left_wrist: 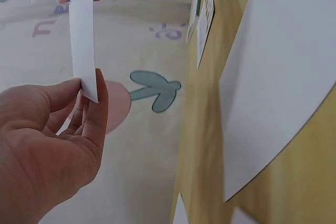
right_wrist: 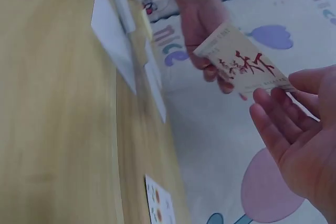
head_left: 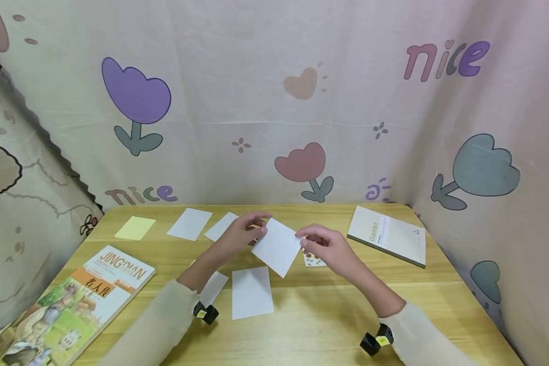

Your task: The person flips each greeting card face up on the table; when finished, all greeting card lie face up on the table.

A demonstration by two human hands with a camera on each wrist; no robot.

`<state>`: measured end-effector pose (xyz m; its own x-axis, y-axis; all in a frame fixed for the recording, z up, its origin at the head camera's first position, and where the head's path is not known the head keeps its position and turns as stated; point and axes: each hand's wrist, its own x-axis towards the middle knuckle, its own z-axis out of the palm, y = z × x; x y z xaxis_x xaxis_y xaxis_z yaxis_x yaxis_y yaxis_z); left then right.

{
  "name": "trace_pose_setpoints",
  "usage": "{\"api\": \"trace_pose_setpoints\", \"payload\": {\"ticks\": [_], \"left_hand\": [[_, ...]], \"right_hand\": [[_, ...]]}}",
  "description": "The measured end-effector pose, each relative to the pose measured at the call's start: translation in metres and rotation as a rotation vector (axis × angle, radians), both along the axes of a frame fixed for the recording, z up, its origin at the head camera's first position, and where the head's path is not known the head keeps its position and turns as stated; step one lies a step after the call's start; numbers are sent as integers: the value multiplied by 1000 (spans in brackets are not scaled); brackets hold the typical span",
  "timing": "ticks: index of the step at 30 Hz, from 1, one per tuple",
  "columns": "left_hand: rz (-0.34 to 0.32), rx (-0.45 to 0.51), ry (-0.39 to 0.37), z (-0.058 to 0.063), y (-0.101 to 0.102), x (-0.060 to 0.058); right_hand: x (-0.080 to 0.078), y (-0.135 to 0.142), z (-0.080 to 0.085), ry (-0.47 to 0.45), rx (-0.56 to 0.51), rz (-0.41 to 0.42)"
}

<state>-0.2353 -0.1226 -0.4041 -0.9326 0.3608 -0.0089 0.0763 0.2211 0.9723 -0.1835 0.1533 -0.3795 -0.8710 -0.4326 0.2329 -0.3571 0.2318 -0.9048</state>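
Both hands hold up one card (head_left: 278,247) over the middle of the table. Its plain white side faces the head camera; the right wrist view shows red characters on the card's (right_wrist: 244,64) other, cream side. At its left corner, the left hand (head_left: 244,230) pinches the card between thumb and fingers. The right hand (head_left: 326,245) has thumb and fingertips at the opposite corner. Below lie a white card (head_left: 252,293) and another white card (head_left: 213,288), partly hidden by the left forearm. A sunflower-patterned card (head_left: 313,258) lies partly behind the right hand.
Toward the back left lie a yellow square of paper (head_left: 135,228), a white card (head_left: 189,223) and another white card (head_left: 220,227). A "JINGDIAN" book (head_left: 87,300) occupies the left side, a "Gambit" book (head_left: 386,236) the back right. A patterned curtain (head_left: 238,101) hangs behind the table.
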Motion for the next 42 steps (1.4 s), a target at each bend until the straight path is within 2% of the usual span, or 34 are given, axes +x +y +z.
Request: {"api": "trace_pose_setpoints", "payload": {"ticks": [7,11,14,19,23,27,31,37,40,42], "left_hand": [[-38,9,-12,0,12,23],[-75,-4,-10,-2,19,28],[-78,-44,24,-4,21,29],[-28,-123,157,-2,24,35],[-12,-102,269,8,28,45],[-34,-57,353,17,32,59],[-90,-27,374,21,36,70],[-149,-35,447,19,40,73],[-156,-98,564,17,40,72],[-148,-157,693,15,40,71]], "right_hand": [[17,3,6,119,-5,45],[19,2,9,141,-21,53],[19,2,9,149,-24,44],[17,4,9,175,3,20],[14,6,10,169,23,-15],[13,4,9,143,22,-72],[14,1,8,125,32,-141],[14,0,7,162,56,-214],[14,-1,7,180,61,-228],[15,-2,7,192,60,-227]]}}
